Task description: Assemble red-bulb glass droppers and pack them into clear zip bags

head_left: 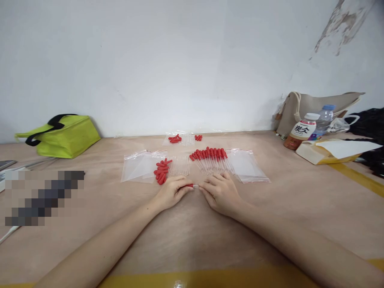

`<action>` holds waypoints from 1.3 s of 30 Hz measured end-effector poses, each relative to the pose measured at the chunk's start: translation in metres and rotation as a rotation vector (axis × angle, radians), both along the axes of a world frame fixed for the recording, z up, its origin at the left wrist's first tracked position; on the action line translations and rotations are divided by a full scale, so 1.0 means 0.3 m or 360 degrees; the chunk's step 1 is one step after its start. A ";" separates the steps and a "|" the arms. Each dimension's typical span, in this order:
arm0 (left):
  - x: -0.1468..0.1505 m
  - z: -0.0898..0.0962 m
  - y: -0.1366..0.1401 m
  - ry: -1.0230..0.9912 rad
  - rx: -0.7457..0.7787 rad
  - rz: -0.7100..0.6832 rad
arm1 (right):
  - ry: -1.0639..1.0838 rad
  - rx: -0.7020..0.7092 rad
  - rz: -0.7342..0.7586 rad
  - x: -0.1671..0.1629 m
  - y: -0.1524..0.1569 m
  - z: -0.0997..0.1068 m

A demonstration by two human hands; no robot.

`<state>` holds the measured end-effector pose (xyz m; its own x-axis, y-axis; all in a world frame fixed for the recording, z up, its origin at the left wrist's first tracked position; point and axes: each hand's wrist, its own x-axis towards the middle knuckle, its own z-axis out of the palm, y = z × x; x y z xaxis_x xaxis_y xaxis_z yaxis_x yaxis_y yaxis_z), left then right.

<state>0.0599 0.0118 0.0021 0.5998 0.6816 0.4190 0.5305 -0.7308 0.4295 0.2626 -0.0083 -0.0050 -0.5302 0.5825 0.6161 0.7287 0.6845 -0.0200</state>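
Note:
My left hand (173,193) is closed on a red rubber dropper bulb (189,185). Facing it, my right hand (221,193) pinches a clear glass dropper tube (196,185), whose end meets the bulb's mouth. How far the tube sits inside is hidden by my fingers. Just beyond my left hand lies a heap of loose red bulbs (162,170). Beside that heap, bare glass tubes (179,166) lie in a row. Several droppers with red bulbs fitted (211,155) are fanned out past my right hand.
Clear plastic bags (139,166) lie left and right of the parts, with more bulbs (175,139) near the wall. A lime cooler bag (70,136) stands at left. Bottles (301,131), a beige bag (324,102) and an open carton (318,154) are at right.

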 end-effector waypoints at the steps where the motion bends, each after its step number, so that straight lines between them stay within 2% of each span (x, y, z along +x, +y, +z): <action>1: -0.006 -0.004 0.004 -0.0006 -0.0004 -0.0002 | -0.0045 0.0017 -0.0015 -0.002 -0.002 0.002; 4: -0.018 -0.020 0.011 -0.0024 -0.0012 0.0019 | -0.0218 0.0030 -0.0063 0.005 -0.001 0.004; 7: -0.019 -0.033 0.014 -0.0094 0.0002 0.0256 | -0.0298 0.0032 -0.0191 0.036 0.026 0.016; 10: -0.016 -0.038 0.017 -0.0096 -0.0068 0.0395 | -0.0068 -0.0114 -0.0489 0.077 0.090 0.046; 14: -0.010 -0.029 0.015 0.0082 -0.0072 0.0236 | 0.0382 -0.0563 -0.0774 0.086 0.204 0.083; 17: -0.009 -0.024 0.011 0.0133 -0.0044 0.0234 | 0.0509 -0.0635 -0.0878 0.044 0.270 0.083; 23: -0.012 -0.023 0.006 0.0138 -0.0023 0.0230 | 0.0472 -0.0573 -0.0961 -0.037 0.323 0.041; 32: -0.010 -0.019 0.010 0.0179 0.0013 0.0218 | 0.0420 -0.0542 -0.1024 -0.047 0.320 0.012; 35: -0.008 -0.024 0.010 0.0196 0.0014 0.0234 | 0.0424 -0.0491 -0.0989 -0.055 0.305 0.020; 39: -0.012 -0.027 0.007 0.0211 0.0077 0.0229 | 0.0294 -0.0461 -0.0825 -0.103 0.281 0.041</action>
<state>0.0564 0.0138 -0.0059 0.5499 0.7453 0.3771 0.6804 -0.6615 0.3153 0.2318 0.0761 0.0074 -0.0332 0.8930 0.4489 0.9317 0.1902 -0.3095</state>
